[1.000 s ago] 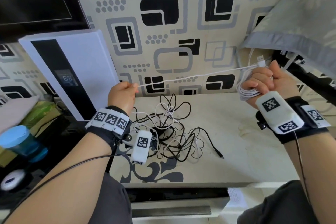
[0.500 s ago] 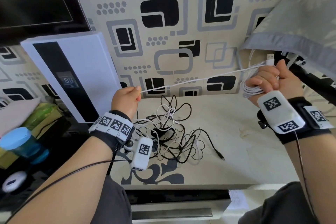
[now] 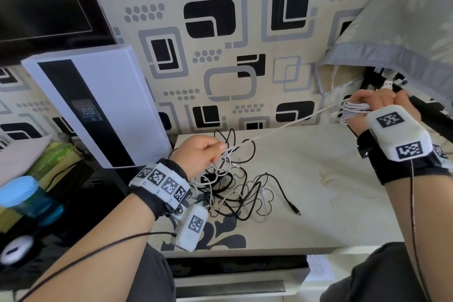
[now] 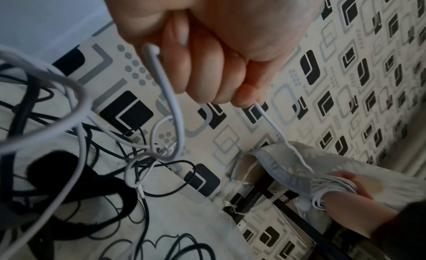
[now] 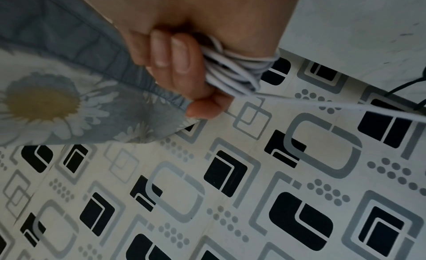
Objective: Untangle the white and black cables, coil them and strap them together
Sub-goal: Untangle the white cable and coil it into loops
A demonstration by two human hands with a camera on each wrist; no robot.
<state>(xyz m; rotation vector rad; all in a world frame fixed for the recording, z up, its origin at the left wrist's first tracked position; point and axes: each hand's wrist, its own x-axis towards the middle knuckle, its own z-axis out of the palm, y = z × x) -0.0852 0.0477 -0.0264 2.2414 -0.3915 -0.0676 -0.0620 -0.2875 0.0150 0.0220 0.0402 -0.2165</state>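
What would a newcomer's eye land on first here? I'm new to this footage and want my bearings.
Probably the white cable stretched taut across the middle, from the left hand pinching it above the table to the right hand gripping its wound coils at the far right. Next, the tangle of black cable and white loops lying below the left hand.

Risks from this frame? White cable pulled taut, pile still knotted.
1. The white cable runs taut from the left hand to the coil in the right hand; more pull may tighten the knot.
2. It still threads through the black cable loops, so the pile could drag across the table.
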